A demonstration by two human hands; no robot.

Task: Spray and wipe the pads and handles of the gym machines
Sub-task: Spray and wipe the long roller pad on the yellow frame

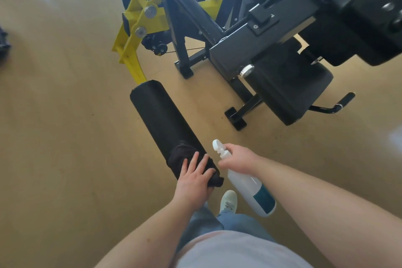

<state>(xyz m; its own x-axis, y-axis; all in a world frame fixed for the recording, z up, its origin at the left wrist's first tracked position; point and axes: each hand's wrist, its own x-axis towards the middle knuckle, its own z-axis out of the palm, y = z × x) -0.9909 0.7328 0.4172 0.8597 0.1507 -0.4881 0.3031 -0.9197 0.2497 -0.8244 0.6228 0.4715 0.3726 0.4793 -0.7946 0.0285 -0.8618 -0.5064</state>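
At a gym machine, my head camera looks down on the left hand (194, 178), which lies flat with fingers spread and nearly straight, pressing a dark cloth (181, 152) onto the near end of a black roller pad (161, 115); I cannot see the thumb, which is hidden below the palm. The cloth is bunched over the top of the pad and hangs off its near end just beside the hand. The right hand (238, 159), to the right of the pad and apart from it, is wrapped round the neck of a white spray bottle (250, 187) with a teal label. The bottle is tilted, its white nozzle pointing far and left towards the pad and its base slanting down to the near right. The roller pad runs from the near centre away to the far left, where it meets a yellow lever arm (130, 50) on the machine's black frame (245, 50). To the right of the pad, well apart from both hands, I see the black seat pad (289, 87) and, at its right edge, a short black handle (346, 99) sticking out. Everything stands on a tan floor (65, 137). Below the hands I can make out a pale shoe (228, 200), blue jeans (204, 224) and a light shirt (235, 250).
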